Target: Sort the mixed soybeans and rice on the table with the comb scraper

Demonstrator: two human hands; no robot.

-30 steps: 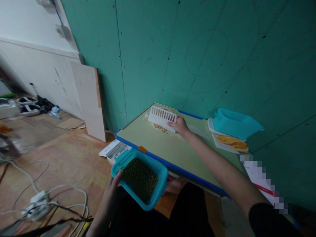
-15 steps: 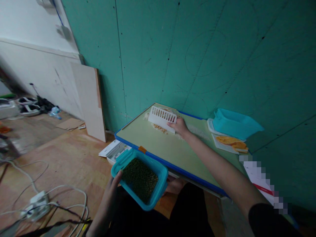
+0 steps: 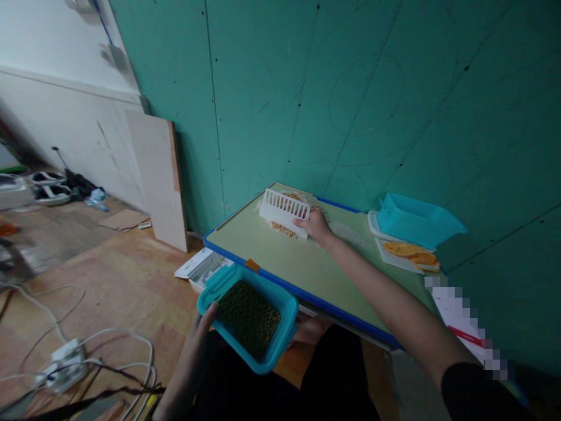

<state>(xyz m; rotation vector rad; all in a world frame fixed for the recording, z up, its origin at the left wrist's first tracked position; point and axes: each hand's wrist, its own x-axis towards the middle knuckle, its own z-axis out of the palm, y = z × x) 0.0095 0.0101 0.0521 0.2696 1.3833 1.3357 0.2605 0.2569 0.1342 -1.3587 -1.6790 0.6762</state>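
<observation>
My left hand [image 3: 202, 328] grips the near-left rim of a turquoise plastic container [image 3: 287, 307], thumb over its edge. Dark green beans [image 3: 245, 318], with paler ones at one side, lie inside it, and it is held below the table's front edge. In my right hand [image 3: 319, 227] is a white slotted scraper [image 3: 280, 218], tilted up on the tabletop [image 3: 267, 251]. Yellowish kernels [image 3: 283, 228] show in front of the scraper and through its slots. Pale fine grains [image 3: 350, 234] are spread to the right of that hand.
At the table's right end stand a turquoise bin [image 3: 418, 219] and an orange cloth [image 3: 409, 252] on a white lid. The green wall [image 3: 263, 117] rises behind. An open white box [image 3: 204, 269] sits below left; a power strip [image 3: 68, 362] with cables lies on the floor.
My right hand and the scraper have shifted slightly to the left across the tabletop. My left hand and the container stay where they were.
</observation>
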